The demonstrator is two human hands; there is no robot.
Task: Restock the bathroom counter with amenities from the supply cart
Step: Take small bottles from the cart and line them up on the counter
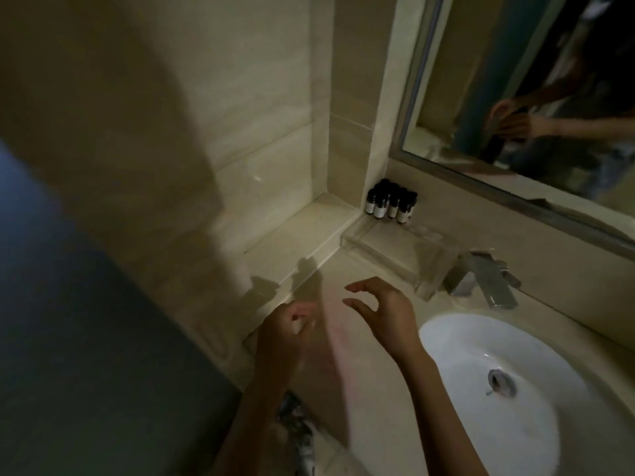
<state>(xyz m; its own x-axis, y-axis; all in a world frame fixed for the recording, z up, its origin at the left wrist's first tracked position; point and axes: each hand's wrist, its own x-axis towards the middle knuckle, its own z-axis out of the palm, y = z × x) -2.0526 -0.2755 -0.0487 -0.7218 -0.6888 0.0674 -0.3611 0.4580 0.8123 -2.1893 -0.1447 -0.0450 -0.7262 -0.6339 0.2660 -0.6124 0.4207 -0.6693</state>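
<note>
Several small dark amenity bottles (pixel 390 202) with white labels stand together in the back corner of the beige counter (pixel 374 383), at the far end of a clear acrylic tray (pixel 385 250). Both my hands hover low over the counter, in front of the tray and left of the sink. My right hand (pixel 385 316) has its fingers curved and spread, with nothing visible in it. My left hand (pixel 283 334) has its fingers curled inward. A blurred, faintly pinkish streak (pixel 330 355) runs between the hands; I cannot tell what it is or whether the left hand holds it.
A white round sink (pixel 457 400) with a metal drain fills the lower right, with a chrome faucet (pixel 488 281) behind it. A framed mirror (pixel 515 97) hangs above and reflects a person's hands. A tiled wall and ledge (pixel 299 231) close off the left. The room is dim.
</note>
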